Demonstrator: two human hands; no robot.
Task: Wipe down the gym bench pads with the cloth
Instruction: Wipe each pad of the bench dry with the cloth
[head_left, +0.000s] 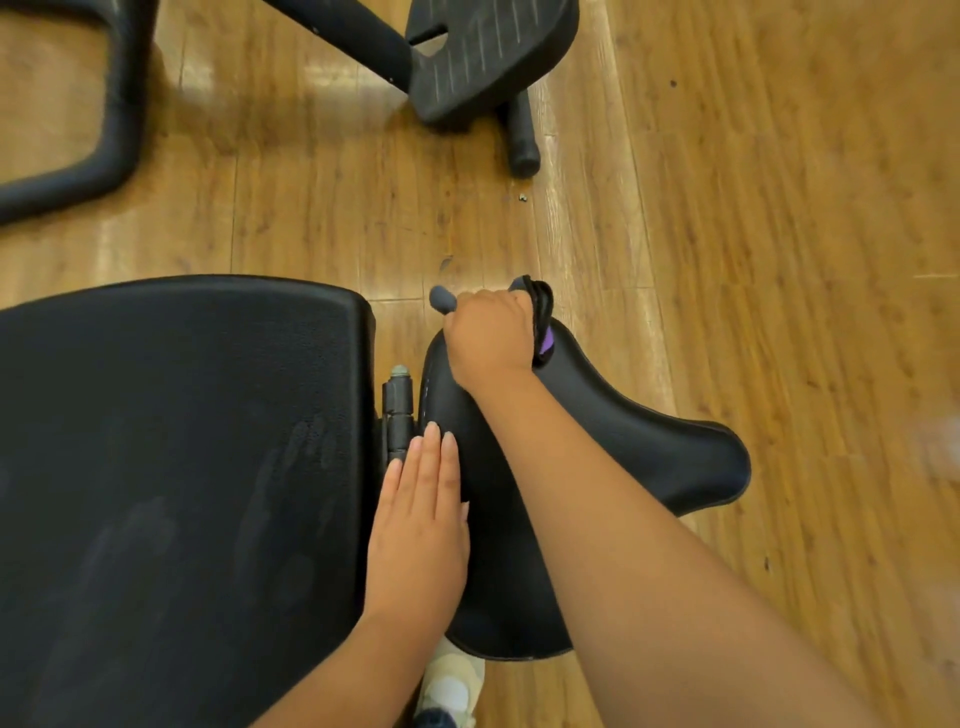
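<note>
The cloth (540, 317) is bunched dark in my right hand (491, 338), pressed on the far end of the seat pad (623, 431), so the unwiped run of that pad lies from the fist back toward me and out to the flared lobe on the right. The pad's long axis runs roughly away from me; I judge the next stroke is a pull along it. My right fingers are curled round the cloth, out of sight under the knuckles. My left hand (421, 519) lies flat on the seat pad's near-left edge, fingers straight and pressed together, tips beside the hinge (399, 410). Left of the hinge sits the back pad (182, 467), streaked with smudges. Most of the cloth is hidden; I can't tell how it is folded.
</note>
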